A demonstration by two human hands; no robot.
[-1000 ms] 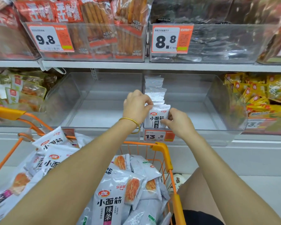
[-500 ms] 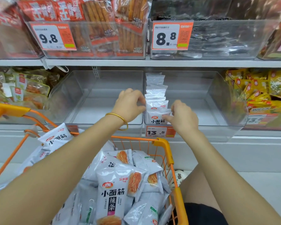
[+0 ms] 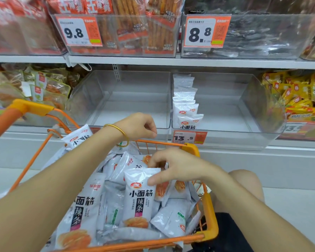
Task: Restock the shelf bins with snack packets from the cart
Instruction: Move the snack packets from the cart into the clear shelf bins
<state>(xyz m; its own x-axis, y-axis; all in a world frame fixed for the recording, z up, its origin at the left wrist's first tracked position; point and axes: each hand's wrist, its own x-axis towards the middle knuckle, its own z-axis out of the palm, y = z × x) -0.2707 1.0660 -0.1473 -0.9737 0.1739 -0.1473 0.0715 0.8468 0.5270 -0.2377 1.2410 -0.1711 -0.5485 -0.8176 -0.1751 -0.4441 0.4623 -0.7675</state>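
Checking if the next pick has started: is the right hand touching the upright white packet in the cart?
Touching. Head view: the right hand pinches the top corner of the white packet, thumb on its front.

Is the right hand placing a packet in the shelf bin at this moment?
No, the right hand pinches the top edge of a white packet down in the orange cart, below the bin.

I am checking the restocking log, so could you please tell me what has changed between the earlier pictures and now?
Both hands let go of the row of packets and drew back from the bin. The right hand dropped into the cart and now pinches a fresh packet; the left hand hovers above, holding nothing. The row stays standing in the bin.
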